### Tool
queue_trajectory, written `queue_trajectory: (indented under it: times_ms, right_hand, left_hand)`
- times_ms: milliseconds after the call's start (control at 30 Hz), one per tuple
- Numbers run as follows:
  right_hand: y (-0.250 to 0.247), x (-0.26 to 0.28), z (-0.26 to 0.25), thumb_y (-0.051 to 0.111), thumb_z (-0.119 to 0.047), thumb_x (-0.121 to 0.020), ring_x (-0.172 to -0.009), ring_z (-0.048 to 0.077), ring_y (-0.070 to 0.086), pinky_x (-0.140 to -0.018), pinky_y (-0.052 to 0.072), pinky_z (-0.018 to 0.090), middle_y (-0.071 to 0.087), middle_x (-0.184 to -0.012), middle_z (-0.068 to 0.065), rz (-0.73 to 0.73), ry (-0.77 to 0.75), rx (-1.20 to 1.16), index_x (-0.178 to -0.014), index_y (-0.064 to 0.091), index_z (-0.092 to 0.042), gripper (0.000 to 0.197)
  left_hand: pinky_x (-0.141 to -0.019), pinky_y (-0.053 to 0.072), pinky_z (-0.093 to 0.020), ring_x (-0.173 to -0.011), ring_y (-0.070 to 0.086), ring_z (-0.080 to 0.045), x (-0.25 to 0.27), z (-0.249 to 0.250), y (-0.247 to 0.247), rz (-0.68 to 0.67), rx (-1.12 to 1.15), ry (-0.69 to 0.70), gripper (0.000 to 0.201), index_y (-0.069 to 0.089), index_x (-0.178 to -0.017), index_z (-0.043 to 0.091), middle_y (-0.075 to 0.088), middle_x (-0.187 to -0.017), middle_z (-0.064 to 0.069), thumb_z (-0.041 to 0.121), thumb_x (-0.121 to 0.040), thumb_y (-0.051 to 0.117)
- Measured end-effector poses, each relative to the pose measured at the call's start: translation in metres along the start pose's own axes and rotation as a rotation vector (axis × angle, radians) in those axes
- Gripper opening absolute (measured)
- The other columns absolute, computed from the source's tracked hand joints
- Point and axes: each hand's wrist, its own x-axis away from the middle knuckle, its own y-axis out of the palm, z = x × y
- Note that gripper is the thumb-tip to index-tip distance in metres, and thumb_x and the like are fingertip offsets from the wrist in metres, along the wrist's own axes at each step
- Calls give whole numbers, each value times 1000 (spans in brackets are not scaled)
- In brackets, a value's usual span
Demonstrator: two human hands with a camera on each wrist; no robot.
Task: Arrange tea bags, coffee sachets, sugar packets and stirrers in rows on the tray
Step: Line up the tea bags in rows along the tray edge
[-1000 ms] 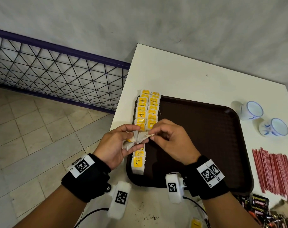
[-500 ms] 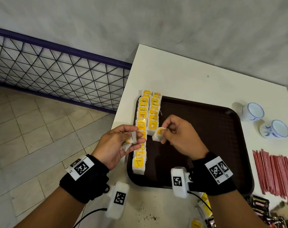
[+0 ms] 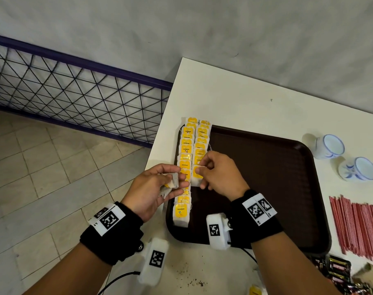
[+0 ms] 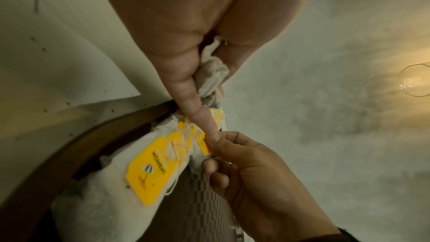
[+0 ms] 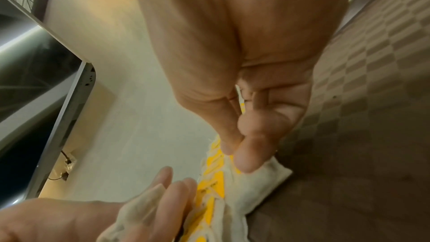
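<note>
Loose tea dust (image 3: 195, 282) speckles the white table (image 3: 234, 103) nearest the person, just before the near rim of the dark brown tray (image 3: 277, 188). Above that rim the left hand (image 3: 153, 188) is curled round a few spare tea bags (image 3: 170, 184) at the tray's left edge, while the right hand (image 3: 219, 177) pinches one tea bag (image 3: 195, 177) by its yellow tag and holds it at the near end of the shorter second row of tea bags (image 3: 200, 145), beside the full first row (image 3: 184, 167). Farther right, off the tray, lie red stirrers (image 3: 358, 224), dark sachets (image 3: 334, 271) and two white cups (image 3: 330, 145).
</note>
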Motion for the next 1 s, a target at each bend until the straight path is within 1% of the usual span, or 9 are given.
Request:
queue_trajectory:
  times_ms: [200,300,500,567,667,767,833,900,1000]
  right_hand:
    - [3,-4,1,69,-16,-91,-55,26,70,-48,54,31,65,-72,5,79,37,20,-88,59,-11,12]
    - [5,-5,1,69,-15,-91,-56,24,71,-51,59,36,67,-77,7,97,59,24,-89,59,-10,11]
    - [6,-6,-1,70,-14,-90,-56,20,71,-52,59,33,68,-84,10,132,95,-11,-91,57,-9,14]
    - [4,-4,-1,72,-19,-88,-65,19,70,-60,60,36,66,-85,5,186,52,78,-89,57,-14,16]
    - [-1,10,-11,73,-19,-87,-71,8,58,-64,49,23,61,-83,0,265,-137,144,-88,62,-20,11]
    - [3,30,-28,76,-16,-84,-67,9,57,-64,50,26,64,-80,-1,78,-325,6,-89,70,-21,9]
    - [10,38,-31,82,-22,-80,-73,7,60,-69,52,21,64,-89,-4,-44,-373,64,-97,72,-20,20]
    - [14,37,-28,85,-24,-76,-78,4,59,-72,50,16,60,-97,-5,-84,-367,100,-108,70,-22,36]
    - [11,35,-24,84,-16,-76,-80,4,59,-74,51,18,60,-100,-2,-96,-352,37,-119,67,-26,48]
  left_hand:
    - [-79,61,-37,-96,74,-34,0,0,0,12,-14,1,31,63,-118,-4,73,-107,-23,-9,-99,38]
    - [-81,60,-38,-98,74,-35,0,0,0,10,-18,4,31,62,-119,-4,73,-108,-24,-8,-99,39]
    - [-85,59,-40,-103,71,-38,1,0,1,-7,-8,2,27,62,-120,-2,71,-112,-26,-2,-101,43]
    - [-89,57,-44,-105,71,-39,1,1,2,-21,16,-9,28,62,-120,-1,71,-112,-26,-1,-100,43]
    - [-98,52,-48,-108,70,-38,0,2,2,-46,66,-14,34,62,-120,0,71,-114,-26,-4,-96,38]
    - [-91,58,-43,-99,72,-30,-1,2,4,-52,81,-1,38,66,-114,0,72,-112,-21,-7,-91,37]
    - [-73,61,-32,-81,73,-21,0,2,8,-72,77,0,41,68,-111,0,73,-101,-18,-9,-87,37]
    - [-62,59,-26,-74,71,-18,2,3,11,-103,79,-5,43,68,-112,0,72,-94,-16,-10,-85,35]
    - [-70,59,-30,-84,70,-23,3,3,10,-129,60,3,48,67,-116,-1,71,-99,-18,-12,-82,35]
